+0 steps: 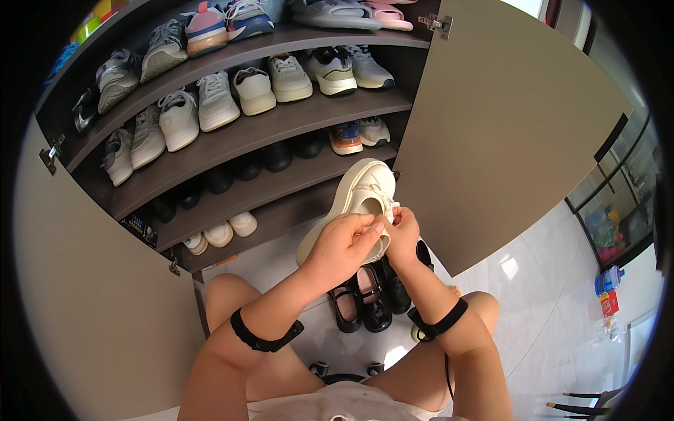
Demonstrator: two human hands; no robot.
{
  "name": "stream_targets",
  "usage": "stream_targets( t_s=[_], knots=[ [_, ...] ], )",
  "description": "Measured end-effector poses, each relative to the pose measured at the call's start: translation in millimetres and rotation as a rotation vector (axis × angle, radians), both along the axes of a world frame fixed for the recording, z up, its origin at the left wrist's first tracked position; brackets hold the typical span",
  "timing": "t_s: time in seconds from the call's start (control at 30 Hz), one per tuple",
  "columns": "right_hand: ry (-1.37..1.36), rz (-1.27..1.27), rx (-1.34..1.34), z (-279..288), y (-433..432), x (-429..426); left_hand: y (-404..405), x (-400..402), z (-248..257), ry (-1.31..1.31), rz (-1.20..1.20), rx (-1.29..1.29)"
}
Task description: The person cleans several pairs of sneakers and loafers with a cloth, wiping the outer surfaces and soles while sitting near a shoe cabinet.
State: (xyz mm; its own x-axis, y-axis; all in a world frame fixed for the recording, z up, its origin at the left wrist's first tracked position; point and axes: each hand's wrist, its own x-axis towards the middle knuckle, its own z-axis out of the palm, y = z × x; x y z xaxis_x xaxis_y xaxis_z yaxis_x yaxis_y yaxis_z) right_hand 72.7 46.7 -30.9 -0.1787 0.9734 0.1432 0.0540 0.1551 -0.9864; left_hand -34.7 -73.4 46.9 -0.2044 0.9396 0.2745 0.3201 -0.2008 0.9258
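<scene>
Both hands are on a cream shoe [345, 197] with a bow-like lace and a thick sole, held up in front of the cabinet with its toe pointing away from me. My left hand [345, 244] grips it near the heel opening, thumb and fingers pinched together. My right hand [404, 231] pinches the shoe's right edge beside the opening. The fingers partly hide the heel and the strap or lace there. Below the hands, black strapped shoes [375, 310] stand on the tiled floor, partly covered by my right forearm.
An open shoe cabinet's shelf [247, 134] holds several sneakers [216, 100]; slippers [337, 14] lie on the top shelf and dark shoes [276, 158] lower down. Cabinet doors stand open at left [105, 273] and right [505, 126]. A blue plastic bottle [606, 281] is at the far right.
</scene>
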Motion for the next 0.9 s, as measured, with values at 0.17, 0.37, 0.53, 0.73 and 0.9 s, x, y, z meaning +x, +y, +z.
stream_targets(
  t_s=[0.17,0.37,0.53,0.73,0.9],
  knots=[
    [-0.129,-0.065,0.308,17,-10,-1,8,-1,-5,-0.447,-0.121,-0.232],
    [-0.302,0.047,0.71,17,-26,-7,23,9,-52,-1.174,0.122,0.019],
    [-0.066,0.177,0.46,6,-32,-17,30,-12,-70,-1.369,0.124,0.029],
    [0.155,0.19,0.279,12,-35,-13,27,-7,-52,-1.403,0.147,0.025],
    [0.173,0.153,0.23,21,-36,-10,30,-13,-54,-1.221,0.171,0.067]
  ],
)
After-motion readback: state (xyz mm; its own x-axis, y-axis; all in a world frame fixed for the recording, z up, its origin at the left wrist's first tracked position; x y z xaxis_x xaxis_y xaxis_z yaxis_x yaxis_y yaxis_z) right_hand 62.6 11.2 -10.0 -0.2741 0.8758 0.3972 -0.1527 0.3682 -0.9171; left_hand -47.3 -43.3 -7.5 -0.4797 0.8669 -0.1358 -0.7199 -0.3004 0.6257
